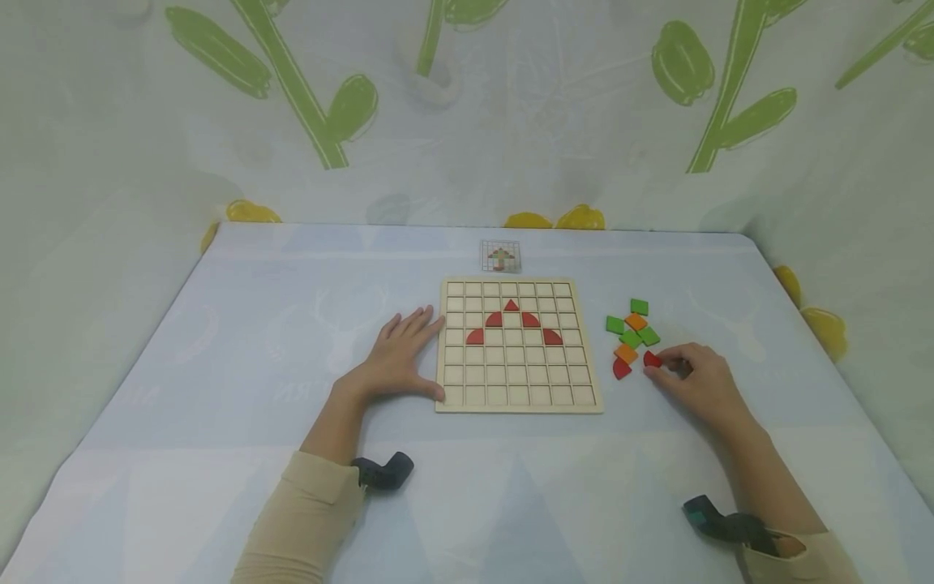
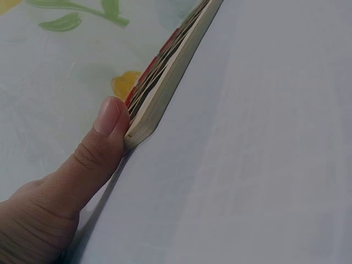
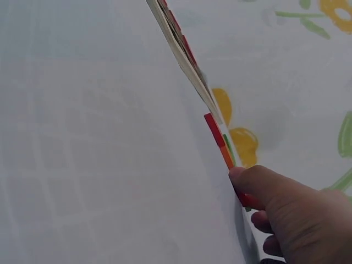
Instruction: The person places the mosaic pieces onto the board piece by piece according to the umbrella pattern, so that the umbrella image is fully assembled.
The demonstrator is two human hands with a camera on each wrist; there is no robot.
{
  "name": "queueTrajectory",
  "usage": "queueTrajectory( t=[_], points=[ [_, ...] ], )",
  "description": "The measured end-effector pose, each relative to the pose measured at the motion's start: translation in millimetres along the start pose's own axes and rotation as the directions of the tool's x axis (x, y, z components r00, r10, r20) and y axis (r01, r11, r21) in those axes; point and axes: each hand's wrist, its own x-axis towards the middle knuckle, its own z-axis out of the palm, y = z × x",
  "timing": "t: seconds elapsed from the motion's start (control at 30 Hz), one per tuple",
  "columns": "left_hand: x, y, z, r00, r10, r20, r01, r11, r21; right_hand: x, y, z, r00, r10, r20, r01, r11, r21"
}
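Observation:
A wooden grid board (image 1: 495, 374) lies on the table, with a red triangle tile (image 1: 511, 306) and several red quarter-circle tiles (image 1: 531, 320) in its cells. Spread along the board's left edge is my left hand (image 1: 397, 357), thumb against the near left corner; the left wrist view shows that thumb (image 2: 91, 159) touching the corner. To the right of the board, my right hand (image 1: 696, 383) pinches a red quarter-circle tile (image 1: 652, 359) between thumb and forefinger. In the right wrist view, the thumb covers part of this tile (image 3: 251, 202).
Beside the right hand lie several green square tiles (image 1: 639, 307), two orange square tiles (image 1: 626, 354) and another red quarter-circle tile (image 1: 622, 369). A small pattern card (image 1: 500, 256) lies behind the board. White fabric (image 1: 540, 122) with plant prints rises past the table's far edge.

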Motion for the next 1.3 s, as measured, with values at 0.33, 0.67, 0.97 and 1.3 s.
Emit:
queueTrajectory(
  t=[0.33,0.67,0.97,1.3],
  points=[
    [1.3,-1.1,1.6,1.000,-0.010,0.010,0.010,1.000,0.000,4.0,-12,2,0.998,-0.058,-0.002,0.058,0.997,0.053],
    [0.7,1.1,-1.0,1.000,-0.012,0.013,0.012,1.000,-0.012,13.3,-20,13,0.985,-0.169,-0.041,0.171,0.983,0.066],
    [-1.1,0.1,-2.1,1.000,0.024,-0.016,-0.024,0.999,-0.027,22.3,-31,23,0.961,-0.274,-0.039,0.277,0.952,0.130],
    [-0.5,-0.1,-0.1,1.000,-0.004,0.002,0.005,0.999,-0.035,28.9,-46,32,0.911,-0.405,-0.074,0.412,0.894,0.178]
  ],
)
